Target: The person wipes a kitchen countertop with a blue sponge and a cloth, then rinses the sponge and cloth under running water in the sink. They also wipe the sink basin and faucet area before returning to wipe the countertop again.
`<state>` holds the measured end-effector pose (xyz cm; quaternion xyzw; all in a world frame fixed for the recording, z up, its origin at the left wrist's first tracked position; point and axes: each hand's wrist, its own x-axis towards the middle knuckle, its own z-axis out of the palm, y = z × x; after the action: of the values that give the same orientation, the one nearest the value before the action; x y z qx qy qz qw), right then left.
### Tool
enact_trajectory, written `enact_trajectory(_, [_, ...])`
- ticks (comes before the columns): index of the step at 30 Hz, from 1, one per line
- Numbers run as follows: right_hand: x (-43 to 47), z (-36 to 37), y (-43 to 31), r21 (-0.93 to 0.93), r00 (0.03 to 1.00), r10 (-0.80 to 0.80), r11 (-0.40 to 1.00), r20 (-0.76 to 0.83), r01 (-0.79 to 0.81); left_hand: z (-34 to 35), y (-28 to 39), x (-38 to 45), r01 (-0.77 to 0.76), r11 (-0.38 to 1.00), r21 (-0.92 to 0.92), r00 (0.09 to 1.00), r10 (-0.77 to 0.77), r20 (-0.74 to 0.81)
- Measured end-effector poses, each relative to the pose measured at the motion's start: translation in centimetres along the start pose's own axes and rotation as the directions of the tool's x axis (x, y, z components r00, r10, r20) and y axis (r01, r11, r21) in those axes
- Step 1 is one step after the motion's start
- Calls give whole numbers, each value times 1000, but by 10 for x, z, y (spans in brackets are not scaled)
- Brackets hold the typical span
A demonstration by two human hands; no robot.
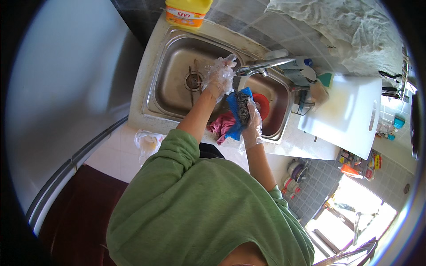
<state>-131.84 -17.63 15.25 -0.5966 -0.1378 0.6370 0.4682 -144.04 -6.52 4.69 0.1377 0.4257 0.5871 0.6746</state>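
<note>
Over the larger basin of the stainless steel sink, my left hand wears a clear plastic glove, close to the faucet; nothing clearly shows in it. My right hand, also in a clear glove, holds a dark scouring pad together with a blue cleaning cloth at the divider between the basins. A pink cloth lies on the sink's front edge beside the blue one. Behind my right hand a red round object sits in the smaller basin. Chopsticks or similar thin sticks lie around the drain.
A yellow detergent jug stands at the sink's back left corner. Bottles stand behind the faucet. To the right are a wire holder and a white cutting board. A large pale panel borders the left side.
</note>
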Motion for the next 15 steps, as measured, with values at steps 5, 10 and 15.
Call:
enact_trajectory(5, [5, -8, 5, 16, 999, 11, 1000, -38, -11, -9, -7, -2, 300, 877, -377, 953, -255, 164])
enact_trajectory(10, [6, 0, 7, 34, 999, 4, 999, 35, -6, -53, -63, 38, 375, 560, -739, 807, 194, 557])
enact_trajectory(15, [10, -8, 7, 74, 1000, -20, 997, -1, 21, -12, -2, -11, 325, 593, -737, 930, -61, 362])
